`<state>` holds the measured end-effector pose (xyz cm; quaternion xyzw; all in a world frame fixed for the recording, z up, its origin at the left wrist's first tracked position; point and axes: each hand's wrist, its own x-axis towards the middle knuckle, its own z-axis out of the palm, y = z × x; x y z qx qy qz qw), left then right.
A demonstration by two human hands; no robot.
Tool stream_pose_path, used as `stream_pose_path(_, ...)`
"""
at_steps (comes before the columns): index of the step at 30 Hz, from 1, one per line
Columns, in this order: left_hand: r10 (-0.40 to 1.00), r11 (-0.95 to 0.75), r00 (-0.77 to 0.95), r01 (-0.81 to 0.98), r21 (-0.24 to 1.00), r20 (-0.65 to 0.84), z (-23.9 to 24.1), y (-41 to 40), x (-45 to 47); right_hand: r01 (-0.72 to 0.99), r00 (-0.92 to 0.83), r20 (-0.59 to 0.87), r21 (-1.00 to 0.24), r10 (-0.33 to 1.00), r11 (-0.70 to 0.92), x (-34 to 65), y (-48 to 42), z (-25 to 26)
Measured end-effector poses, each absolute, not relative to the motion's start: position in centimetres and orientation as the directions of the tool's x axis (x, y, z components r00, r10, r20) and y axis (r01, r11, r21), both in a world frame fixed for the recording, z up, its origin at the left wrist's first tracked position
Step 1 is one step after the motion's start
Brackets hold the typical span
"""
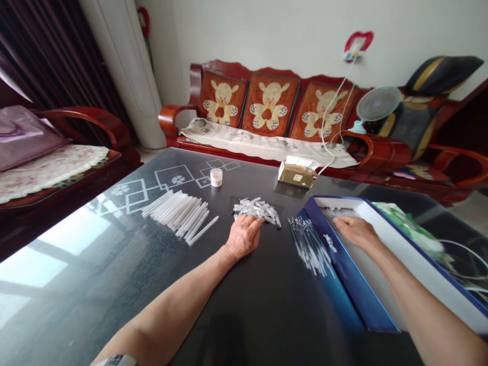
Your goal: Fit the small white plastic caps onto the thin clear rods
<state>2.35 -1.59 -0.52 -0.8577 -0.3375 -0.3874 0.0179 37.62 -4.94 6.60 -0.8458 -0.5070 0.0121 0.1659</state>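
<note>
My left hand (244, 235) rests palm down on the dark glossy table, its fingertips curled into a small heap of short clear plastic caps (257, 209). What the fingers hold, if anything, is hidden. My right hand (354, 229) reaches inside a blue-edged white box lid (345, 264), fingers bent onto thin clear pieces at its far end. Between both hands lies a bundle of thin pen refills (309, 244). A pile of white plastic tubes (178, 212) lies to the left.
A small white jar (216, 177) and a tan tissue box (297, 173) stand further back on the table. A red wooden sofa (267, 107) with bear cushions runs behind. A small fan (377, 104) sits at its right end.
</note>
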Motion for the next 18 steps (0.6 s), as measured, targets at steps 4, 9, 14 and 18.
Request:
stream_pose_path(4, 0.601, -0.742, 0.479, 0.633, 0.221, 0.64, 0.4, -2.2, 2.8, 0.868, 0.432, 0.428, -0.435, 0.794, -0.238, 33.2, -6.7, 9.3)
stream_pose_path(9, 0.791, -0.576, 0.508, 0.806, 0.138, 0.34, 3.7, -1.7, 2.4, 0.824, 0.157, 0.622, -0.51, 0.767, 0.245, 22.5, -8.3, 6.9)
stream_pose_path(14, 0.914, -0.389, 0.388, 0.921, -0.011, 0.12, 6.6, 0.1, -2.5, 0.792, -0.023, 0.455, -0.535, 0.89, 0.294, 16.6, -7.8, 0.9)
stream_pose_path(18, 0.935, -0.348, 0.352, 0.934, -0.084, 0.05, 6.3, 0.0, -5.9, 0.818, 0.034, 0.446, -0.526, 0.895, 0.231, 16.2, -7.7, -0.9)
